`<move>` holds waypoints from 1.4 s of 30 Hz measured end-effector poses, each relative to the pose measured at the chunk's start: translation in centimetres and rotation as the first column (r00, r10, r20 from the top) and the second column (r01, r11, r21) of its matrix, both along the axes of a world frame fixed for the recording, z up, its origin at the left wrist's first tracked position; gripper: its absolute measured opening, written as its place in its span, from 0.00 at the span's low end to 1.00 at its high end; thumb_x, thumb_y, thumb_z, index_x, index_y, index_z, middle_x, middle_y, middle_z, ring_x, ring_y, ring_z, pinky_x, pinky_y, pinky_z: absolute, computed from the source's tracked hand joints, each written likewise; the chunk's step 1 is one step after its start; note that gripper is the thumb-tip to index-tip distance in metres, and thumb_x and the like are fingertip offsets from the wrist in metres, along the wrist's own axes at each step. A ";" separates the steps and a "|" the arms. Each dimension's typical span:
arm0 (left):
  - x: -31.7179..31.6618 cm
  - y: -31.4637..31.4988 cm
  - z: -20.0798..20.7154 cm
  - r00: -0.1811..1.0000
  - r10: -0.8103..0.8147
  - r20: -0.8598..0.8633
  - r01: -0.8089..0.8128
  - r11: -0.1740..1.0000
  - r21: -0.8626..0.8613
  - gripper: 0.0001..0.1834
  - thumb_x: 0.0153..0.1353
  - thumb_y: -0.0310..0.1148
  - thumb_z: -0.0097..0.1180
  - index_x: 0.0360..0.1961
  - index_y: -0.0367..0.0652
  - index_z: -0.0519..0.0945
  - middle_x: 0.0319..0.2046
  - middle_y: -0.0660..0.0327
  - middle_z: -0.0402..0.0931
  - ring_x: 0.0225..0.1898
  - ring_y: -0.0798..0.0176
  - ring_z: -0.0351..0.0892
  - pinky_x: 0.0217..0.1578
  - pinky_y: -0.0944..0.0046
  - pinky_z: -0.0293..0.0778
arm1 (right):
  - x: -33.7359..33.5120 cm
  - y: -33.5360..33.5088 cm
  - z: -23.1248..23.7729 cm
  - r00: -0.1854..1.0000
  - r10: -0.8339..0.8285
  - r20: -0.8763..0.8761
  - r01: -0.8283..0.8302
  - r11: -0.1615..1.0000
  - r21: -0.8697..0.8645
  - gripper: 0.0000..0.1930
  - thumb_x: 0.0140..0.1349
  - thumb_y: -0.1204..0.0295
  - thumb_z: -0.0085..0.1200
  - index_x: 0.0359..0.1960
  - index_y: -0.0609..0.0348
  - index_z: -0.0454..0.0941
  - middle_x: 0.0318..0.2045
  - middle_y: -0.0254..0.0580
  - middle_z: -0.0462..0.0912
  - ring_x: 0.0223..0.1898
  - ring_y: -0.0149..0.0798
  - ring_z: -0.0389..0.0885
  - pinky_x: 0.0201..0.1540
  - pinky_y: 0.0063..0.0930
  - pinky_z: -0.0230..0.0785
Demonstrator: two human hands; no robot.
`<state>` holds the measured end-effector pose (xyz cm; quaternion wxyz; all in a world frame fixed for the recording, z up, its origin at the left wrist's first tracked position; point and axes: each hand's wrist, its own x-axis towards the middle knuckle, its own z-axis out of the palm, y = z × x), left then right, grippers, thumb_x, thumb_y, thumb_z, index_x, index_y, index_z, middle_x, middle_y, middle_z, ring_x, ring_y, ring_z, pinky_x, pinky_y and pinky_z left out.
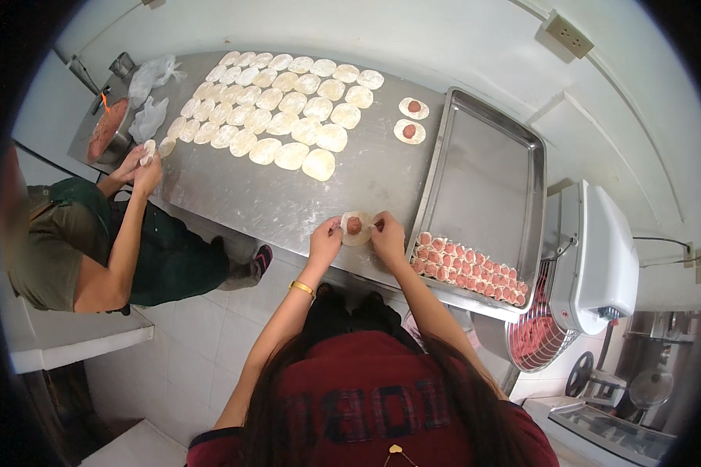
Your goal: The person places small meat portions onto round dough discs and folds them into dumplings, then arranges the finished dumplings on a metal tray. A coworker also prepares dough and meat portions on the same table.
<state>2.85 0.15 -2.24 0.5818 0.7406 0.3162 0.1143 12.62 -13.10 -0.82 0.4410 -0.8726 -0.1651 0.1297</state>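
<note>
A round dough wrapper (358, 240) with a lump of pink meat filling (354, 226) at its middle is spread out flat, close to the near edge of the steel table. My left hand (325, 240) pinches its left rim. On the opposite side, the fingertips of my right hand (387, 236) are closed on the right rim. Farther off, beside the tray, two more wrappers carry meat, one wrapper (421, 132) nearer and one wrapper (404, 104) beyond it. Tightly packed open-topped dumplings (467, 268) fill the near end of the metal tray (475, 128) at my right.
Rows of bare floured wrappers (269, 99) cover the far left of the table (234, 191). A co-worker (93, 233) at left holds a wrapper next to a bowl of meat (107, 132) and plastic bags (149, 117). A mixer (596, 257) with meat in its caged bowl stands right.
</note>
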 end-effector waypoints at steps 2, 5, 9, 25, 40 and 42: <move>0.1 0.1 0.1 0.999 -0.033 -0.032 0.032 0.999 -0.022 0.17 0.55 0.25 0.45 0.45 0.37 0.78 0.34 0.53 0.81 0.37 0.59 0.80 0.40 0.64 0.73 | -0.2 -0.1 -0.3 0.997 -0.021 0.076 0.025 0.998 -0.054 0.10 0.47 0.75 0.54 0.33 0.61 0.76 0.29 0.49 0.79 0.33 0.49 0.79 0.38 0.37 0.71; 0.3 0.3 0.2 0.997 -0.069 0.018 0.070 0.993 -0.091 0.18 0.56 0.24 0.42 0.46 0.37 0.78 0.36 0.52 0.80 0.40 0.57 0.80 0.43 0.64 0.73 | -0.3 -0.1 -0.5 0.985 -0.002 0.174 0.017 0.997 -0.082 0.11 0.47 0.75 0.55 0.35 0.61 0.76 0.29 0.49 0.79 0.31 0.48 0.79 0.38 0.36 0.71; 0.3 0.5 0.5 0.997 -0.071 0.019 0.073 0.995 -0.066 0.19 0.56 0.21 0.41 0.47 0.36 0.77 0.39 0.51 0.80 0.41 0.59 0.80 0.44 0.64 0.73 | -0.2 -0.1 -0.3 0.997 -0.042 0.062 0.046 0.997 -0.055 0.11 0.49 0.75 0.55 0.36 0.62 0.76 0.29 0.47 0.80 0.30 0.42 0.79 0.37 0.33 0.70; -0.5 1.2 1.9 0.991 0.003 0.134 0.072 0.830 -0.553 0.10 0.60 0.23 0.52 0.44 0.37 0.75 0.39 0.63 0.75 0.39 0.69 0.77 0.39 0.69 0.76 | -1.1 0.2 0.0 0.818 0.119 -0.563 0.206 0.853 0.480 0.12 0.54 0.82 0.54 0.41 0.67 0.75 0.37 0.41 0.81 0.37 0.31 0.79 0.40 0.21 0.71; -2.4 -0.5 3.1 0.961 0.066 0.268 0.103 0.816 -0.569 0.11 0.55 0.16 0.53 0.40 0.37 0.74 0.41 0.60 0.75 0.44 0.67 0.75 0.41 0.66 0.75 | -1.2 -0.4 1.1 0.962 0.084 -0.260 -0.008 0.960 0.280 0.13 0.48 0.80 0.57 0.38 0.63 0.76 0.27 0.40 0.81 0.30 0.33 0.79 0.33 0.27 0.71; -2.3 -0.5 2.6 0.986 -0.008 0.169 0.082 0.896 -0.437 0.10 0.53 0.16 0.54 0.38 0.36 0.75 0.41 0.58 0.76 0.44 0.66 0.76 0.41 0.66 0.75 | -1.1 -0.4 1.1 0.985 0.104 -0.135 -0.071 0.970 0.233 0.15 0.47 0.81 0.56 0.39 0.63 0.75 0.29 0.43 0.81 0.31 0.37 0.80 0.35 0.28 0.71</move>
